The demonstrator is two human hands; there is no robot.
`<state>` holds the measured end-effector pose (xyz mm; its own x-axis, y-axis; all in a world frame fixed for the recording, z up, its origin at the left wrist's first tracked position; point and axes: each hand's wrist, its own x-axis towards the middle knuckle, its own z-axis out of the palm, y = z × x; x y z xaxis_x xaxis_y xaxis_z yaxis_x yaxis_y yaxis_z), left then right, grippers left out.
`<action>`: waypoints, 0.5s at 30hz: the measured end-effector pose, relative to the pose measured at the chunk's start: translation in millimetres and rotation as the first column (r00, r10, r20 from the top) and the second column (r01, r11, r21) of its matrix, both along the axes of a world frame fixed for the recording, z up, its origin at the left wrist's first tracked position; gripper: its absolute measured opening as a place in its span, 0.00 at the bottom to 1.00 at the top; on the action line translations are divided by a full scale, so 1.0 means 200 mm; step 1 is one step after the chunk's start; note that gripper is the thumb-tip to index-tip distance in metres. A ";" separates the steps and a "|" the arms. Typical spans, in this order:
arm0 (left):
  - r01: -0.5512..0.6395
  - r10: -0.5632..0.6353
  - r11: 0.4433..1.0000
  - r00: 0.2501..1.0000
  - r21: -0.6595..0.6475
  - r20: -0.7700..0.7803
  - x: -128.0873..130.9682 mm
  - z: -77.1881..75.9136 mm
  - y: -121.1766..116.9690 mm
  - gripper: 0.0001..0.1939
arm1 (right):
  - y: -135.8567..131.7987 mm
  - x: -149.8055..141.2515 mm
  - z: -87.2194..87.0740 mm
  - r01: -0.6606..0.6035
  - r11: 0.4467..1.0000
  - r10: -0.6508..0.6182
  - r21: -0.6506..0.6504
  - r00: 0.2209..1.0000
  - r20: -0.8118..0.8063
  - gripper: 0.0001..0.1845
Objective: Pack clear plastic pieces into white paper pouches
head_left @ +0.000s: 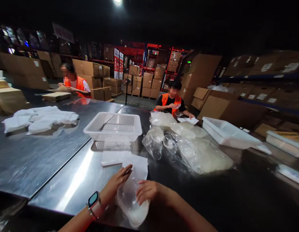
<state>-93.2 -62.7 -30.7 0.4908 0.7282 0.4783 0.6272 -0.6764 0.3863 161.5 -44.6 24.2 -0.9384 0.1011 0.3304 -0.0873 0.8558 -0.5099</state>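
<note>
At the near table edge lies a translucent, rounded piece of plastic or silicone (132, 206); its exact kind cannot be made out. A white paper sheet (139, 164) extends from under its far end. My left hand (119, 178) has its fingers stretched out over the paper and the piece's left edge, gripping nothing that I can see. The curled fingers of my right hand (149, 190) press over the piece's right side, with the thumb hidden. Just behind, a stack of white paper (112, 158) lies beside the sheet.
A white perforated basket (113, 137) stands ahead. Plastic bags of translucent pieces (200, 154) lie right of it; another white basket (226, 133) stands beyond. White wrapped packets (42, 119) are piled left. Two co-workers in orange vests (80, 84) sit across the metal table.
</note>
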 end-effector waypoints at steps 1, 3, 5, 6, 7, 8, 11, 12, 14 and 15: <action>0.030 -0.029 0.999 0.999 -0.024 0.018 0.00 -0.01 -0.01 0.28 | 0.00 0.02 0.02 0.004 0.999 -0.004 -0.052 1.000 -0.001 0.26; 0.072 -0.068 0.996 0.995 -0.060 0.071 0.01 -0.02 -0.04 0.34 | -0.02 0.05 0.03 0.023 0.990 -0.027 -0.141 0.999 -0.028 0.27; 0.089 -0.077 0.991 0.990 -0.100 0.115 0.02 -0.03 -0.06 0.38 | -0.05 0.08 0.03 0.037 0.972 -0.055 -0.234 0.996 -0.071 0.25; 0.074 -0.056 0.989 0.989 -0.127 0.137 0.03 -0.03 -0.08 0.39 | -0.07 0.08 0.02 0.040 0.958 -0.069 -0.285 0.993 -0.095 0.23; 0.048 -0.025 0.987 0.988 -0.156 0.151 0.05 -0.03 -0.09 0.38 | -0.09 0.09 0.00 0.050 0.939 -0.096 -0.340 0.988 -0.119 0.23; 0.020 0.009 0.983 0.988 -0.183 0.153 0.06 -0.03 -0.10 0.37 | -0.10 0.09 -0.02 0.072 0.914 -0.136 -0.400 0.981 -0.135 0.23; -0.003 0.042 0.972 0.986 -0.237 0.162 0.11 -0.03 -0.11 0.32 | -0.13 0.10 -0.08 0.159 0.840 -0.270 -0.519 0.952 -0.144 0.26; 0.008 0.038 0.968 0.983 -0.250 0.177 0.13 -0.03 -0.12 0.32 | -0.13 0.11 -0.09 0.183 0.834 -0.298 -0.521 0.943 -0.146 0.26; 0.018 0.044 0.961 0.975 -0.275 0.220 0.15 -0.04 -0.12 0.35 | -0.12 0.15 -0.12 0.218 0.860 -0.323 -0.460 0.933 -0.161 0.24; 0.008 0.062 0.958 0.969 -0.285 0.237 0.16 -0.05 -0.13 0.37 | -0.12 0.17 -0.13 0.240 0.886 -0.329 -0.398 0.928 -0.174 0.22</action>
